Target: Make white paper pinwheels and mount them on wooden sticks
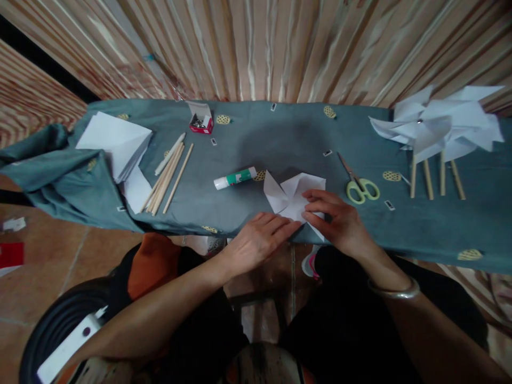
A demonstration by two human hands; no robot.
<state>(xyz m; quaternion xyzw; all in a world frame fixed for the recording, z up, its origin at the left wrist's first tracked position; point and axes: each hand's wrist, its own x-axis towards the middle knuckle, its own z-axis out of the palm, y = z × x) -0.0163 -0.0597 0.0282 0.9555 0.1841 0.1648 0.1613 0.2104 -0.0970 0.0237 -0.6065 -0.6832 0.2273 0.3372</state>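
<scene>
A white paper pinwheel (295, 193), with cut flaps partly folded inward, lies near the front edge of the cloth-covered table. My left hand (260, 239) holds its near edge, the fingers together and pointing right. On its right side, my right hand (338, 217) grips the paper with bent fingers and thumb, covering that corner. A green and white glue stick (235, 178) lies just beyond my left hand. Scissors with light green handles (362, 190) rest to the right of my right hand, blades pointing away.
Finished white pinwheels (440, 125) on wooden sticks lie at the right. Left of the glue stick are several loose wooden sticks (168, 178), a small red box (201, 124) of metal pins and stacked white paper (114, 140). A curtain (256, 48) hangs behind the table.
</scene>
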